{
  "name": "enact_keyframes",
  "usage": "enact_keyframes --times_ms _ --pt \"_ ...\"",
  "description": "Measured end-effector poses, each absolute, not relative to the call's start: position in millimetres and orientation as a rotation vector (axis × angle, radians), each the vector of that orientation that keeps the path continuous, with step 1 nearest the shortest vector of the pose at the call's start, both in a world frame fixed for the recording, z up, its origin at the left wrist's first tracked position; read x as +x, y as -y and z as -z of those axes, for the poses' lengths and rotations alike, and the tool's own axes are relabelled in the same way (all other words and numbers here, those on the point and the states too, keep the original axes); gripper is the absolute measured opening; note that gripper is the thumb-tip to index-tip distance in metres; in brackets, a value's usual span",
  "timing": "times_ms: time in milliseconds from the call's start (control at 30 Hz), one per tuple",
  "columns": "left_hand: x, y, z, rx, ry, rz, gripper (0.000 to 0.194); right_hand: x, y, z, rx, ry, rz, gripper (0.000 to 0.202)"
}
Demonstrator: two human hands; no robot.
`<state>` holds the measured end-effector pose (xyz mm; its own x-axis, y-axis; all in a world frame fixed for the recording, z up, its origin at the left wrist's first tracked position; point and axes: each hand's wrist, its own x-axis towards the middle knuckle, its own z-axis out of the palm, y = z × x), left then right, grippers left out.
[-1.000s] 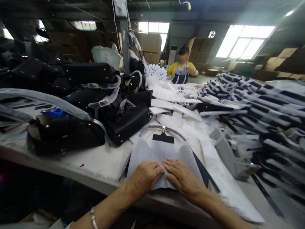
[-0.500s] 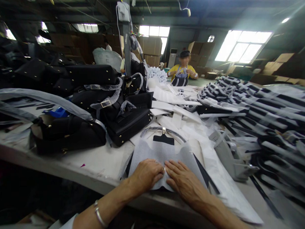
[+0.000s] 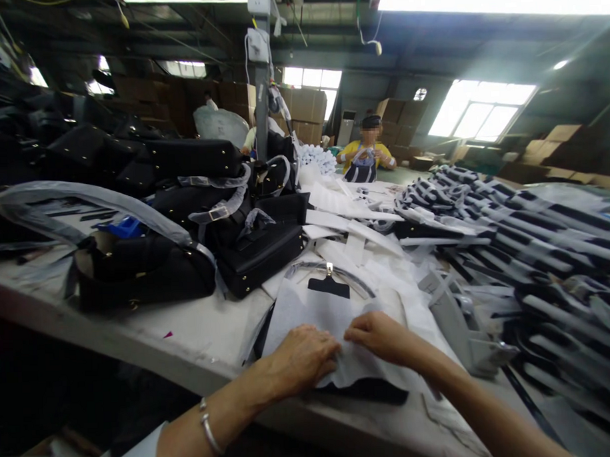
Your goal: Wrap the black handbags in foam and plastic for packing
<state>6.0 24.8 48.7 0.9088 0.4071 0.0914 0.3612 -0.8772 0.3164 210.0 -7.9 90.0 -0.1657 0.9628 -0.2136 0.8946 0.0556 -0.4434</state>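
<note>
A black handbag (image 3: 373, 388) lies flat before me at the table's near edge, its front mostly under a thin white wrapping sheet (image 3: 301, 315). A black flap with a gold clasp (image 3: 330, 287) and a film-wrapped handle (image 3: 356, 275) show beyond the sheet. My left hand (image 3: 305, 356) rests on the sheet, fingers curled together on its lower middle; their tips are partly hidden. Just to the right, my right hand (image 3: 381, 336) is closed in a pinch on the sheet, with the wrist raised.
Finished-looking black bags (image 3: 260, 257) pile up on the left. White foam sheets (image 3: 370, 236) lie beyond the bag. A grey tape dispenser (image 3: 461, 330) stands at the right, beside a heap of wrapped black straps (image 3: 550, 246). Across the table sits a person in yellow (image 3: 365, 156).
My right hand has gone from lying flat on the sheet to a pinch, wrist lifted. The sheet's lower right edge has risen, baring black bag. My view has tilted slightly up.
</note>
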Motion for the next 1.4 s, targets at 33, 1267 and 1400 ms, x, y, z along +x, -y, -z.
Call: enact_keyframes --times_ms 33,1267,1400 --pt "6 -25 -50 2.78 -0.591 -0.2 0.019 209 -6 -99 -1.976 2.143 -0.722 0.024" --pt "45 -64 -29 2.748 -1.393 -0.439 0.024 189 -23 -38 -2.07 2.061 0.007 0.038" --pt "45 -66 -28 2.723 -1.413 -0.451 0.029 192 -29 -35 -2.093 2.051 -0.087 0.044"
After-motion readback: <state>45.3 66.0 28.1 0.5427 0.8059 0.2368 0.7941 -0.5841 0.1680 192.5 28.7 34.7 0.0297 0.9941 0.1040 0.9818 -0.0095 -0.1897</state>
